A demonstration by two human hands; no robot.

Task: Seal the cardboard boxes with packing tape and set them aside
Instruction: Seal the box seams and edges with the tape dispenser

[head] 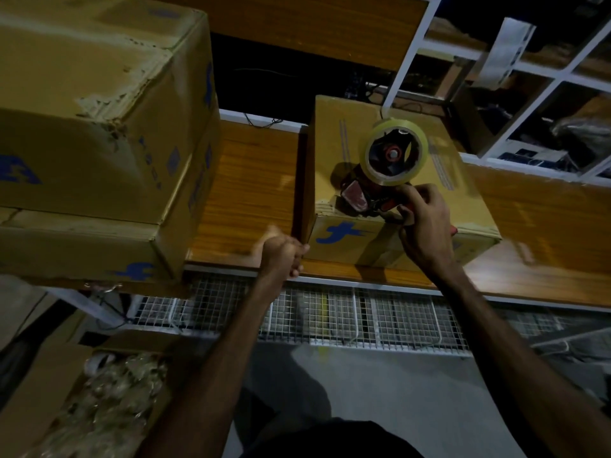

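Note:
A small brown cardboard box (344,236) with a blue logo sits on the wooden table (251,186). A red tape dispenser (370,193) carrying a clear tape roll (395,157) rests on the box's top near its front edge. My right hand (426,226) grips the dispenser's handle at that front edge. My left hand (284,252) is blurred, fingers curled, against the box's lower left corner; whether it grips anything I cannot tell. A strip of clear tape runs down the box's front face under my right hand.
Two large cardboard boxes (89,127) are stacked at the table's left. An open carton of crumpled plastic (99,401) stands on the floor at lower left. A wire mesh rack (347,315) runs below the table edge. White shelving (535,77) rises at the back right.

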